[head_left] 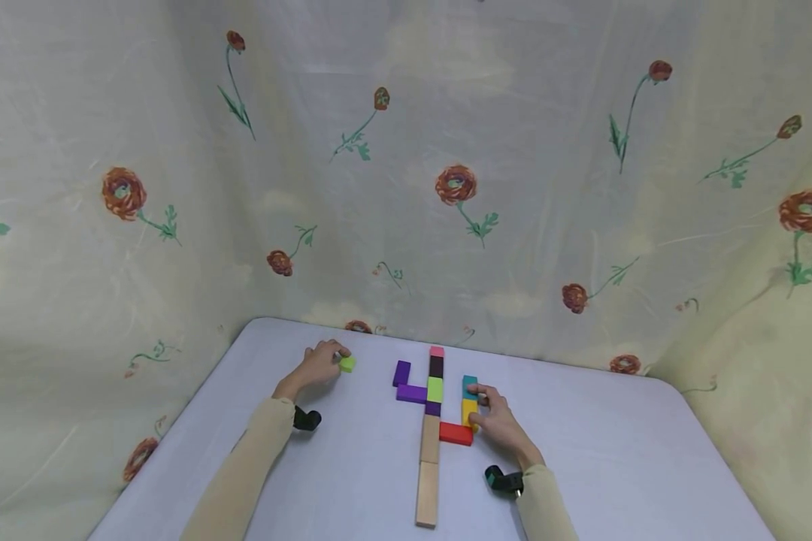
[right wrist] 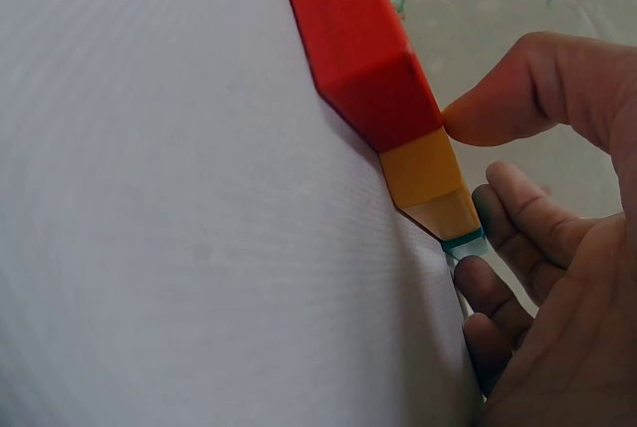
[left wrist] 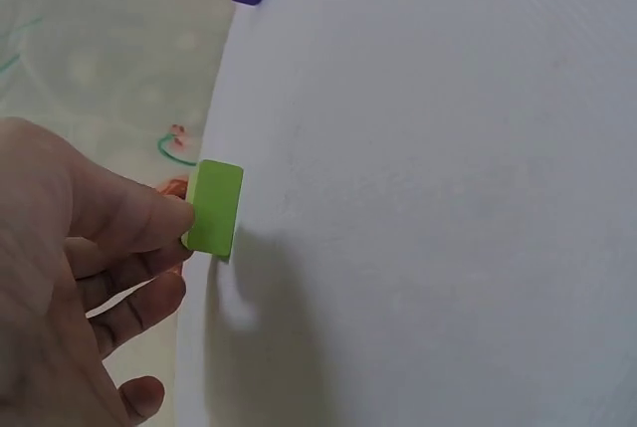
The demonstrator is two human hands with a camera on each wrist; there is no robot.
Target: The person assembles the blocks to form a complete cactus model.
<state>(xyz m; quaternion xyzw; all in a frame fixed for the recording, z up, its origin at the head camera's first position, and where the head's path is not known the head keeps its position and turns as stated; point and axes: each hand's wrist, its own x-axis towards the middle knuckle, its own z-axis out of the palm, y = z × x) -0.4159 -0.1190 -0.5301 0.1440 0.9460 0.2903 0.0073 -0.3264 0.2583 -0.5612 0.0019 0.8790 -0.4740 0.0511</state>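
My left hand [head_left: 321, 362] pinches a small lime-green block [left wrist: 215, 208] between thumb and fingers at the table's far left. Whether that block touches the table is hard to tell. On the right, my right hand [head_left: 501, 424] touches the blocks of a short arm: the thumb is at the yellow block [head_left: 470, 413], close to where it meets the red block [right wrist: 368, 59]. Its index finger reaches the teal block [head_left: 470, 385], beyond the yellow one. The other right fingers hang loosely bent beside these blocks in the right wrist view.
A column of blocks runs down the middle: pink [head_left: 436, 351], black [head_left: 436, 367], lime green [head_left: 434, 390], dark purple [head_left: 432, 409] and two plain wooden blocks [head_left: 428, 492]. Two purple blocks [head_left: 411, 394] form an L on its left. Behind the white table [head_left: 352, 466] hangs a flowered curtain [head_left: 406, 188].
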